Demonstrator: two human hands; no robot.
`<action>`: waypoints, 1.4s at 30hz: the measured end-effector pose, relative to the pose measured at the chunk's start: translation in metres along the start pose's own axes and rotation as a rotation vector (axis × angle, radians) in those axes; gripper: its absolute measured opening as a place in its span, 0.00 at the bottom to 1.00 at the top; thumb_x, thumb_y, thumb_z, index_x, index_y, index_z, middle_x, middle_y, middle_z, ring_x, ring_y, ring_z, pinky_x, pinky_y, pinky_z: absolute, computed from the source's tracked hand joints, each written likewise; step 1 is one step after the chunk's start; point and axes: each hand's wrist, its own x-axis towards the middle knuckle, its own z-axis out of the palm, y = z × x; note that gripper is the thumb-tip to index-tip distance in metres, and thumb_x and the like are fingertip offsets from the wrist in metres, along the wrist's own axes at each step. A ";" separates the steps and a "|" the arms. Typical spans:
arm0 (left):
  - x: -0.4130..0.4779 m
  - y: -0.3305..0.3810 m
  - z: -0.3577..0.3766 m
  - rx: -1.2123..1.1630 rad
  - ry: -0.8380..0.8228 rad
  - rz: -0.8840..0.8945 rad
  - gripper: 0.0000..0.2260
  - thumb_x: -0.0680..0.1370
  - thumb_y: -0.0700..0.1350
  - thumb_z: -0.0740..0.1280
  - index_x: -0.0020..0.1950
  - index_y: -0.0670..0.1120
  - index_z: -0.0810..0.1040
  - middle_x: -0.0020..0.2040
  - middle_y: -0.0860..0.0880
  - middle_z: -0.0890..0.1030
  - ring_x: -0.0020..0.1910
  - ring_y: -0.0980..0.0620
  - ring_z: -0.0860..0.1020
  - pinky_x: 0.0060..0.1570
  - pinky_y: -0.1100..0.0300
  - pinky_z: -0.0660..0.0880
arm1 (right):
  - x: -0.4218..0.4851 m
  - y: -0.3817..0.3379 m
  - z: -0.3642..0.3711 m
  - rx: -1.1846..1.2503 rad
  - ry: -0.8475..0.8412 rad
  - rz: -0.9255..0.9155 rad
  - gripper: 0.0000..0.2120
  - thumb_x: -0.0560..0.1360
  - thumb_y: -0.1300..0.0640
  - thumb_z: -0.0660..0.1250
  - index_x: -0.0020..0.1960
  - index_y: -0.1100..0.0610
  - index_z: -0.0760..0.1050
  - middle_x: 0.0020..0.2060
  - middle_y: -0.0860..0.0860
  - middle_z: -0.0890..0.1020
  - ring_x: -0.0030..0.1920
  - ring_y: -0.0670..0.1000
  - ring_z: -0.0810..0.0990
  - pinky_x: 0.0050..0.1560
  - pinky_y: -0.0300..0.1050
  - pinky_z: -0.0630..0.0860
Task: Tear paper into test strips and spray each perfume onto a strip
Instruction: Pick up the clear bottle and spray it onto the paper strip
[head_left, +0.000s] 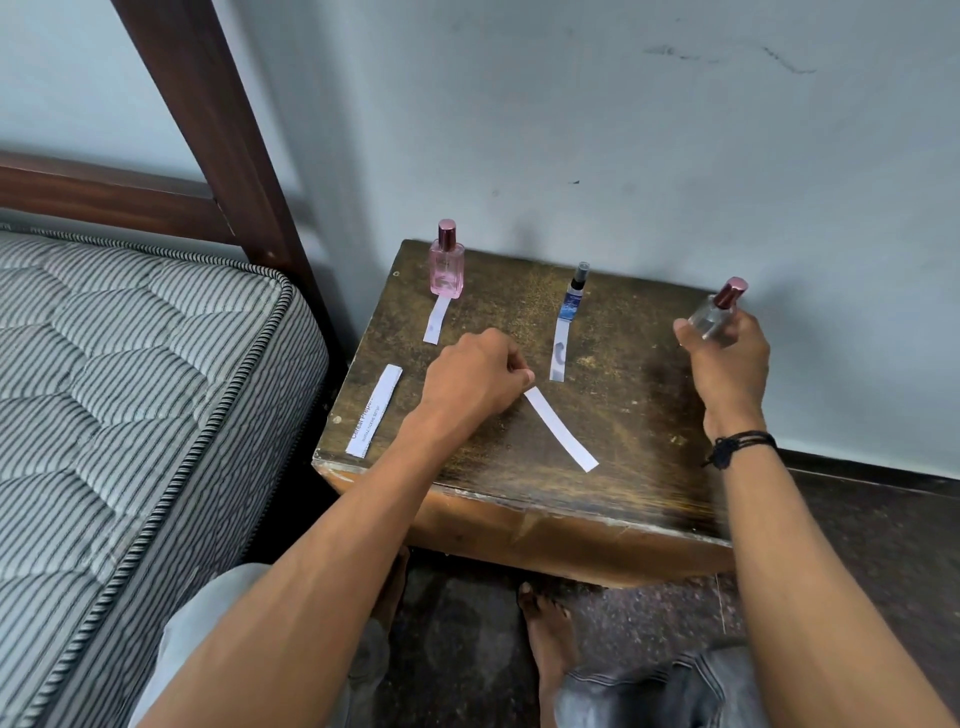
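Pale blue wall (675, 130) with dark marks. Worn brown wooden tabletop (519, 322) against wall. Striped mattress (130, 389) on left, dark wooden bed frame (208, 130) behind. Dark speckled floor (857, 545).

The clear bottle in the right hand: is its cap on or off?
On. A dark red cap sits atop the clear bottle, which the right hand grips.

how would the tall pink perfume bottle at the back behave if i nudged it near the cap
The pink glass perfume bottle stands tall on a narrow base, so a high nudge would probably tip it rather than slide it. It looks like smooth glass: likely slippery and breakable.
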 end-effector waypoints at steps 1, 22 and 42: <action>0.000 0.000 0.001 -0.002 0.001 0.004 0.05 0.75 0.52 0.72 0.48 0.53 0.85 0.47 0.50 0.85 0.48 0.46 0.82 0.47 0.53 0.78 | 0.001 0.001 0.001 -0.015 0.006 -0.010 0.15 0.77 0.50 0.75 0.62 0.47 0.76 0.51 0.40 0.80 0.49 0.37 0.78 0.47 0.38 0.71; 0.002 0.016 -0.008 -0.389 0.318 0.303 0.04 0.78 0.45 0.71 0.52 0.49 0.84 0.48 0.56 0.82 0.44 0.60 0.80 0.47 0.62 0.80 | -0.044 -0.025 0.017 -0.117 -0.190 -0.343 0.13 0.75 0.44 0.75 0.57 0.44 0.80 0.53 0.42 0.83 0.51 0.41 0.81 0.50 0.39 0.74; 0.003 0.009 -0.030 -0.978 0.249 0.198 0.11 0.76 0.37 0.74 0.57 0.39 0.83 0.50 0.43 0.86 0.50 0.46 0.85 0.53 0.53 0.82 | -0.072 -0.026 0.035 -0.274 -0.536 -0.586 0.19 0.72 0.42 0.77 0.59 0.49 0.81 0.48 0.42 0.81 0.46 0.43 0.80 0.46 0.41 0.78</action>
